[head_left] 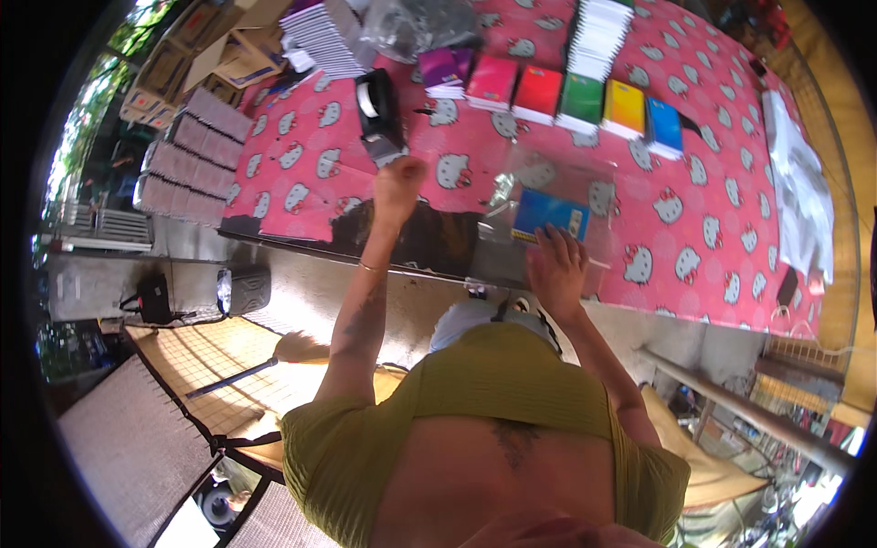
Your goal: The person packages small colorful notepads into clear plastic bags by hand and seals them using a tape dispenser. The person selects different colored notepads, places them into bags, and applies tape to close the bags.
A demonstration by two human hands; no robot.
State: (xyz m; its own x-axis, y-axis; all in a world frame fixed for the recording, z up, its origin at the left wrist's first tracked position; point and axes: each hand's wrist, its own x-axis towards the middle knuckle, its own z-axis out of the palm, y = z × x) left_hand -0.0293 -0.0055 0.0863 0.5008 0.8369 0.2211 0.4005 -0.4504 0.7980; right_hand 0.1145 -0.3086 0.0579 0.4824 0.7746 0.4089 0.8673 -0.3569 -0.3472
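My left hand (398, 187) is closed at the front end of a black tape dispenser (376, 105). Whatever its fingers pinch there is too small to make out. My right hand (558, 265) lies with fingers stretched over the lower edge of a blue notebook (548, 212), pressing on it. Under and around that notebook spreads a clear plastic bag (598, 178), reaching toward the table's near edge. Behind it stands a row of small notebook stacks: purple (444, 71), pink (492, 82), red (537, 91), green (580, 99), yellow (624, 107) and blue (664, 126).
A pink patterned cloth (667, 251) covers the table, torn near its front edge. Tall notebook piles (329, 36) and crumpled clear plastic (416, 26) sit at the back. Bundled notebooks (187, 160) and cardboard boxes (233, 59) line the left. White bags (795, 173) lie far right.
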